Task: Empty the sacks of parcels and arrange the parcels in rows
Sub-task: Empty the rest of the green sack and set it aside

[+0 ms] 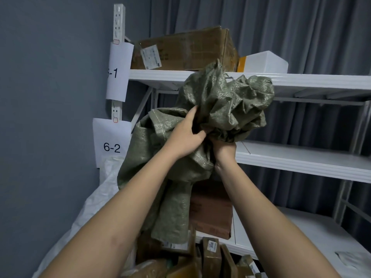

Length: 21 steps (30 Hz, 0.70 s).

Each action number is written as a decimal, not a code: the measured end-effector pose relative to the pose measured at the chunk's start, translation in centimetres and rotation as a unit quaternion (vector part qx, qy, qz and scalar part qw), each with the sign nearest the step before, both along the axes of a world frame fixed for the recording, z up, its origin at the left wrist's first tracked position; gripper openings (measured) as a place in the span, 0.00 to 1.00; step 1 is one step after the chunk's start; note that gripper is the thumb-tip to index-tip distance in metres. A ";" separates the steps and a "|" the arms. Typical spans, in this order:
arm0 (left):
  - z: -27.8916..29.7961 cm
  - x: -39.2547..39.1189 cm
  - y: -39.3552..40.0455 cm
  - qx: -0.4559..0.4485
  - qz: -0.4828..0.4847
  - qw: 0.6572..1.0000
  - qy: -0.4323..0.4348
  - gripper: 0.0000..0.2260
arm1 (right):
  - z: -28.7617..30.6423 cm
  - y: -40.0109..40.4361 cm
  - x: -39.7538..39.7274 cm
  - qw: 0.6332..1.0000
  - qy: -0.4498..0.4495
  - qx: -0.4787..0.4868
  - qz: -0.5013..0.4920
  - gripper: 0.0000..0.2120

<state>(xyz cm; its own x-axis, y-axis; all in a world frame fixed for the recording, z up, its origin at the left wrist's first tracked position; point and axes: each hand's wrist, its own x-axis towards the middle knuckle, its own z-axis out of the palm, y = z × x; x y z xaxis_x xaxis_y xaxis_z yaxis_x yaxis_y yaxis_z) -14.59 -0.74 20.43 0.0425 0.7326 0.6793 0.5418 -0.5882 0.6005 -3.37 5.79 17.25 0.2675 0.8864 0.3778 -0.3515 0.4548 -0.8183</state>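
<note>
A crumpled green woven sack (224, 101) is raised at chest height in front of a white shelf rack. My left hand (186, 135) grips its bunched fabric from the left, thumb on the front. My right hand (224, 147) clutches the gathered fabric from below, its fingers buried in the folds. The sack's loose end hangs down over a brown cardboard parcel (212, 211) standing on a lower shelf. Several taped cardboard parcels (210, 255) lie heaped under my arms at the bottom of the view.
The white rack (301, 81) holds a large brown carton (186, 51) and a white box (265, 62) on its top shelf. Paper labels 6-1 (118, 71) and 6-2 (111, 145) hang on its left post. A white sack (104, 189) leans against the grey wall at left.
</note>
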 end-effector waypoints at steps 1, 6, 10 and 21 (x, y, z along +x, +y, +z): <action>-0.1 -0.8 -0.4 0.024 0.031 0.999 0.021 0.30 | 0.0 -0.2 -0.7 1.000 0.009 0.001 -0.001 0.15; -0.1 -6.6 -1.8 0.188 0.241 0.941 0.146 0.22 | -0.1 -1.8 -4.2 0.998 0.063 -0.008 0.001 0.19; -0.4 -11.7 -2.2 0.067 0.242 0.961 0.115 0.30 | -1.0 -2.4 -6.5 0.991 0.121 -0.046 0.040 0.15; -4.5 -21.5 -2.7 -0.084 0.120 0.989 -0.024 0.34 | -5.7 -3.1 -16.5 0.968 0.130 -0.157 0.145 0.10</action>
<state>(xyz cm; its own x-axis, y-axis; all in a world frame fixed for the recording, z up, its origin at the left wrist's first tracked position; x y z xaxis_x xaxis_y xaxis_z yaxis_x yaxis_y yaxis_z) -36.10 -3.45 15.91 -0.1754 0.8205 0.5440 0.6217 -0.3361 0.7075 -19.91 2.72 11.54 0.0411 0.9987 0.0314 -0.6398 0.0505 -0.7669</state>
